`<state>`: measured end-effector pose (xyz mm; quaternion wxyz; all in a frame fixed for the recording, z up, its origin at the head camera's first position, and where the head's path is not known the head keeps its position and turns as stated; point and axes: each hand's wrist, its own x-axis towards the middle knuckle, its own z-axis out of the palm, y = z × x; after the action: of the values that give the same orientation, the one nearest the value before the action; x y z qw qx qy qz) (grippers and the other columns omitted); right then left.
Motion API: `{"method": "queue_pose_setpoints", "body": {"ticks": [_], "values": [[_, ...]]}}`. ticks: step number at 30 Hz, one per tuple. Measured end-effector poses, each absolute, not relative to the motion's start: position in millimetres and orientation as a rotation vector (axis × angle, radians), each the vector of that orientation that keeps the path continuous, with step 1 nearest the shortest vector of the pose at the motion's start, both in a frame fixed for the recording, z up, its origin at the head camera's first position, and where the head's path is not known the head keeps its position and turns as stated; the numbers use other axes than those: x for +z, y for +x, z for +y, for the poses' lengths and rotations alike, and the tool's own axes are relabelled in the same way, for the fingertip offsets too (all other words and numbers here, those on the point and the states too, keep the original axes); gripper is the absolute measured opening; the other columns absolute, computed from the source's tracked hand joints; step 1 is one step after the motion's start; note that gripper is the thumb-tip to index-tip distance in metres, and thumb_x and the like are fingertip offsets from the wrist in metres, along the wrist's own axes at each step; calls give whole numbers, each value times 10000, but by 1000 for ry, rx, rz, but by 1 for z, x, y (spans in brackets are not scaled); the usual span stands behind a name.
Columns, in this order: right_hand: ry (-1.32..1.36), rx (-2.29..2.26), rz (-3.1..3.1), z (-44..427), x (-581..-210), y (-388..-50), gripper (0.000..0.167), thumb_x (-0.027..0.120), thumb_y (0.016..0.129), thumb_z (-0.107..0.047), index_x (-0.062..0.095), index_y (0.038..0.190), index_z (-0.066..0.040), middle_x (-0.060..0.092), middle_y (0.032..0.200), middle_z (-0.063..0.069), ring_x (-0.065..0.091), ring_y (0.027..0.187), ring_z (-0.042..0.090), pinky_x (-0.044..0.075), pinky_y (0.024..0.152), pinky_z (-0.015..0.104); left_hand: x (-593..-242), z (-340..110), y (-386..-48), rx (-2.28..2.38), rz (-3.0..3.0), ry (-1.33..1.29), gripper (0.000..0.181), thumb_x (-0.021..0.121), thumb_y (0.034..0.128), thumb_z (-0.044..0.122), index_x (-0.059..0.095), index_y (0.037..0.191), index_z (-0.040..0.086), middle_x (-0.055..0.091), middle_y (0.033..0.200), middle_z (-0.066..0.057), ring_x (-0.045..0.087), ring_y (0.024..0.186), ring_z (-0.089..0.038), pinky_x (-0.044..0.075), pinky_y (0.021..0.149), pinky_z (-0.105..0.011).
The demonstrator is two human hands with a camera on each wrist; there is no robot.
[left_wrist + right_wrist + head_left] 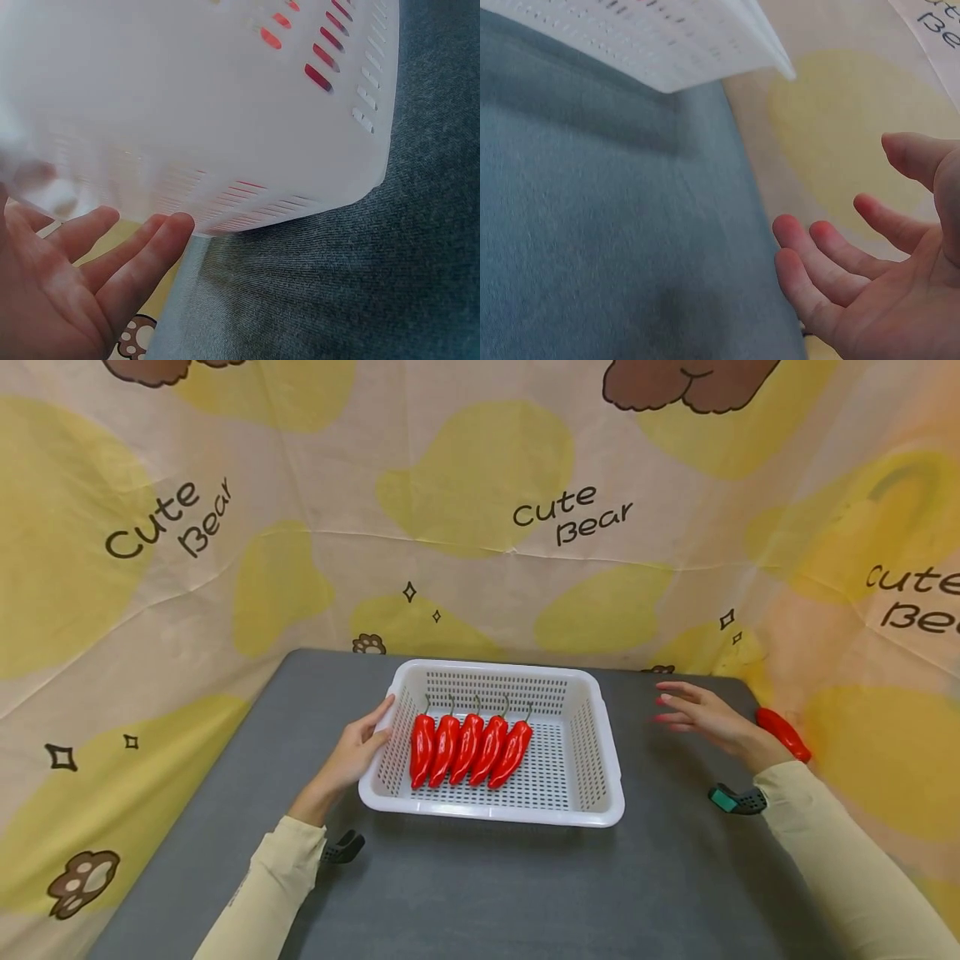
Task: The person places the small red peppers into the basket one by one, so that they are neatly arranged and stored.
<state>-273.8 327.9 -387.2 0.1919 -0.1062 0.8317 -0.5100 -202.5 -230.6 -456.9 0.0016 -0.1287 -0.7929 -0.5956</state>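
A white perforated plastic basket (491,814) stands in the middle of the grey table in the head view. Several red chili peppers (467,750) with green stems lie side by side in its left half. My left hand (351,758) holds the basket's left rim; in the left wrist view its fingers (142,259) lie along the outside of the wall. To the right, apart from the basket, my right hand (701,718) hovers over the table, fingers spread and holding nothing. Another red chili pepper (782,735) lies past the right wrist, partly hidden by it.
A dark grey cloth covers the table (480,893). Behind and at both sides hangs a curtain (465,485) with yellow patches and "Cute Bear" lettering. The single pepper is close to the table's right edge, beside the curtain.
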Motion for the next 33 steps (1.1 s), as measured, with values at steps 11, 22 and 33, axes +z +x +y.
{"method": "queue_pose_setpoints", "body": {"ticks": [11,22,33], "values": [[-271,-1438,2340,350,-389,-272,665,381,1096,-361,176,1566,62,241,1576,371,674,1065,-27,568,939,187,-461,-231,-202,-1883,-2477,-407,579,423,1039,36,256,1594,46,337,1570,-345,629,1117,-537,642,779,-421],[-258,-1429,2353,375,-392,-271,635,358,1102,-350,174,1566,43,476,1314,-81,641,1063,-81,561,930,177,-462,-232,-203,-1876,-2481,-409,583,429,1039,46,260,1597,59,346,1573,-332,611,1138,-567,637,784,-440],[-243,-1467,2355,398,-398,-271,520,342,1104,-352,259,1539,-80,540,1368,48,633,1031,-101,559,872,149,-461,-233,-203,-1866,-2500,-398,586,438,1043,58,264,1602,91,358,1572,-324,626,1127,-553,643,775,-424]]}}
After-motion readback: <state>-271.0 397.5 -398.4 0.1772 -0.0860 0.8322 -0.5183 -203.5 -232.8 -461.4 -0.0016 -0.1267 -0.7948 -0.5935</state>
